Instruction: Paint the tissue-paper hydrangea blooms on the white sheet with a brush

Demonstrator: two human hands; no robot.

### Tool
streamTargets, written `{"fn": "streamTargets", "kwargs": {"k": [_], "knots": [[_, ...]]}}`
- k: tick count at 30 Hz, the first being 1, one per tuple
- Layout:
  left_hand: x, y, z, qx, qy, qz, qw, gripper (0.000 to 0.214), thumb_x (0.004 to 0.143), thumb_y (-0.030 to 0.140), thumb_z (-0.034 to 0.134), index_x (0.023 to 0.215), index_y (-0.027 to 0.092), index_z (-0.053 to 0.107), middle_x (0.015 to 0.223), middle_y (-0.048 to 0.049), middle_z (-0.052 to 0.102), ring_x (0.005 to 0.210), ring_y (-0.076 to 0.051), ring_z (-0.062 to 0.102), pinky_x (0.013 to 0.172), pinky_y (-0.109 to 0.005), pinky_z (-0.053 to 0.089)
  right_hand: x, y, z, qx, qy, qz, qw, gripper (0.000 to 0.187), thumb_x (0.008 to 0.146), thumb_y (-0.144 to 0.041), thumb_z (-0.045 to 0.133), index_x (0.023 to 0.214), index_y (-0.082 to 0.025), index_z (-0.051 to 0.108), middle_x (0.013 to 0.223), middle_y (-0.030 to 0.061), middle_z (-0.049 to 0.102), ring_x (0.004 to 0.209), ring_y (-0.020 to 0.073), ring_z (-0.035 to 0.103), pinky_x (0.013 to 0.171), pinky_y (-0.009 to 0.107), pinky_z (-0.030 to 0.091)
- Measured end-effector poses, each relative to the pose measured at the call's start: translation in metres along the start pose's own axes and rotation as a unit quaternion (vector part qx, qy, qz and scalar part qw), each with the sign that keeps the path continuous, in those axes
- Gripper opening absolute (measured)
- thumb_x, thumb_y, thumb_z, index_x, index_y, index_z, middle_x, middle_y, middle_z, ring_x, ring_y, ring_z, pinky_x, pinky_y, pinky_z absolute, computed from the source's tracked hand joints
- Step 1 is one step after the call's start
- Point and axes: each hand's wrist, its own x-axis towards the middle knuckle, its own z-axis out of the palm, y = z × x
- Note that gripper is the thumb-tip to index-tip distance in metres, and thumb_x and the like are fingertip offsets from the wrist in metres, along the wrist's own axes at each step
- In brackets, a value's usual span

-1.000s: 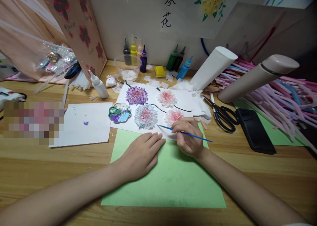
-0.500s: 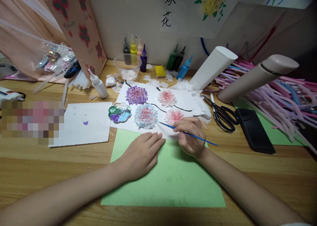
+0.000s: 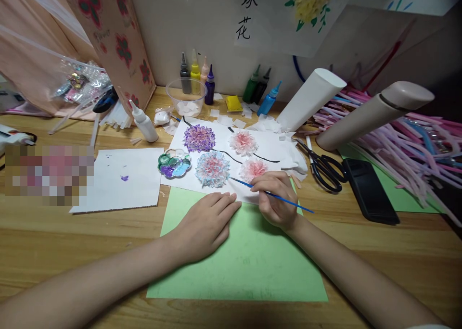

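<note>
My right hand (image 3: 277, 198) grips a thin blue paintbrush (image 3: 288, 200), its tip at the right edge of a blue-tipped paper flower (image 3: 212, 169). Flat on a green sheet (image 3: 245, 266) lies my left hand (image 3: 207, 225), fingers stretched out and holding nothing, with fingertips by the lower edge of the white paper (image 3: 231, 193). That paper also bears a purple flower (image 3: 199, 138) and two pink ones, the upper pink flower (image 3: 243, 142) and the lower pink flower (image 3: 253, 168), partly behind my right hand. A flower-shaped paint palette (image 3: 174, 163) with green, purple and blue paint sits at its left.
Black scissors (image 3: 327, 171) and a phone (image 3: 371, 190) lie at the right, near a thermos (image 3: 375, 112) and pipe cleaners (image 3: 404, 151). A white glue bottle (image 3: 145, 124), a clear bowl (image 3: 186, 98) and several paint bottles (image 3: 210, 86) stand behind. A paint-spotted white board (image 3: 119, 180) lies left.
The paintbrush and my right hand have shifted very slightly left, the tip staying beside the blue-tipped flower. My left hand has stayed in place.
</note>
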Motion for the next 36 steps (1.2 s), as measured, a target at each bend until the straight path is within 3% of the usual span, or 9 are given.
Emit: {"fn": "streamTargets", "kwargs": {"k": [25,30,33,36], "knots": [[0.0003,-0.0006,0.0014,0.005,-0.004,0.000,1.000,0.044,0.087,0.014,0.042,0.132,0.012,0.043,0.134,-0.0110,0.046,0.115,-0.024,0.044,0.102,-0.040,0.038,-0.0019,0.0011,0.0005,0.018,0.038,0.009,0.999,0.023,0.077,-0.008,0.045,0.091,-0.024,0.055,0.080,0.0015,0.066,0.078,0.0191,0.057,0.071,0.036,0.044],[-0.0001,-0.0009,0.0016,0.004,-0.003,0.002,1.000,0.045,0.087,0.014,0.042,0.132,0.012,0.043,0.133,-0.0109,0.047,0.115,-0.024,0.044,0.101,-0.039,0.038,-0.0005,-0.0002,-0.0002,0.013,-0.011,0.001,1.000,0.023,0.077,-0.008,0.046,0.091,-0.024,0.054,0.080,0.0013,0.066,0.078,0.0187,0.057,0.072,0.035,0.044],[-0.0011,-0.0004,0.0014,0.003,-0.002,0.001,1.000,0.044,0.087,0.014,0.042,0.132,0.012,0.043,0.134,-0.0108,0.047,0.115,-0.024,0.044,0.102,-0.040,0.038,-0.0001,-0.0004,-0.0008,0.012,0.009,-0.009,1.000,0.024,0.077,-0.008,0.046,0.092,-0.024,0.054,0.080,0.0016,0.066,0.078,0.0188,0.057,0.072,0.035,0.043],[-0.0013,-0.0001,0.0013,0.002,-0.004,0.001,1.000,0.045,0.087,0.014,0.042,0.132,0.012,0.042,0.134,-0.0109,0.046,0.116,-0.025,0.044,0.102,-0.040,0.038,0.0003,-0.0009,-0.0013,0.011,-0.008,-0.012,1.000,0.024,0.077,-0.007,0.047,0.092,-0.024,0.054,0.079,0.0016,0.066,0.078,0.0185,0.057,0.071,0.034,0.044]]}}
